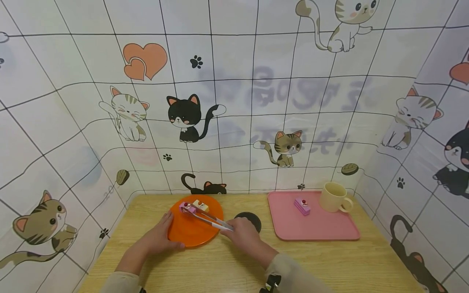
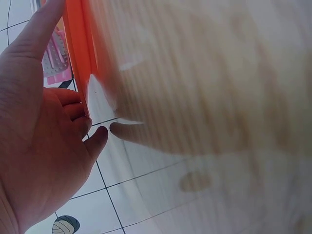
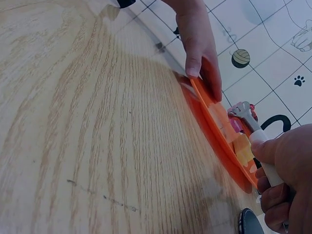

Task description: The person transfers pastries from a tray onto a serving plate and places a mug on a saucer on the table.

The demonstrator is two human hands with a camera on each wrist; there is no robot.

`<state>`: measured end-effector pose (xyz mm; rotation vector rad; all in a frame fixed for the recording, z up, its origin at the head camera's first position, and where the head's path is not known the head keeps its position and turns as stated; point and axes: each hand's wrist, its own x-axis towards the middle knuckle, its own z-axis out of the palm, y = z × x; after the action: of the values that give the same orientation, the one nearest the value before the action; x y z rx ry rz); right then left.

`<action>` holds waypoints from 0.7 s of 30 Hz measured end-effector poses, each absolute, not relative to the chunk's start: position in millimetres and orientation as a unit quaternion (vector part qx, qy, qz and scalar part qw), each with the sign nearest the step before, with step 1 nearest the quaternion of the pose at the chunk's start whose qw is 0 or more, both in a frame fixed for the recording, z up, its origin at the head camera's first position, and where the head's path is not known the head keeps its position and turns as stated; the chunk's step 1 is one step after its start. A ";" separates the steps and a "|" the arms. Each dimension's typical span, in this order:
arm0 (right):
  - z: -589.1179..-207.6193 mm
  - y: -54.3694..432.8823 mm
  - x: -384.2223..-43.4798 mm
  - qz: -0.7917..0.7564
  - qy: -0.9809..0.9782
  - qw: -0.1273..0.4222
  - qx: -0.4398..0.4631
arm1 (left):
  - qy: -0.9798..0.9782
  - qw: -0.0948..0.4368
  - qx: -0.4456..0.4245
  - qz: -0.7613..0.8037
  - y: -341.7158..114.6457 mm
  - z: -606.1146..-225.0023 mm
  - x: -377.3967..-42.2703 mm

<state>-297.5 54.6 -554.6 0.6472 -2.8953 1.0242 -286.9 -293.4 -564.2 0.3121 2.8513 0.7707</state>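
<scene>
An orange plate lies on the left half of the table. My left hand holds its left rim, thumb at the near edge and fingers along the side. My right hand grips metal tongs with white handles, reaching in over the plate from the right. The tongs' tips are at a small pink toy cake slice near the plate's far left side. Right beside it on the plate sits a cream-yellow cake slice. In the left wrist view, the left hand stands against the plate's rim.
A round black dish is partly hidden behind my right hand. To the right lies a pink tray with another pink cake slice and a yellow mug. A cat-printed cloth walls in the table's back and sides.
</scene>
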 end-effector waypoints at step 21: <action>-563.9 49.4 -303.2 0.312 -0.927 0.004 0.206 | 0.957 0.085 0.102 0.260 -294.4 -565.0 -286.5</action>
<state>-303.2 49.4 -563.9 0.6456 -2.9064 0.9780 -286.5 -294.4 -565.0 0.3039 2.8529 0.7743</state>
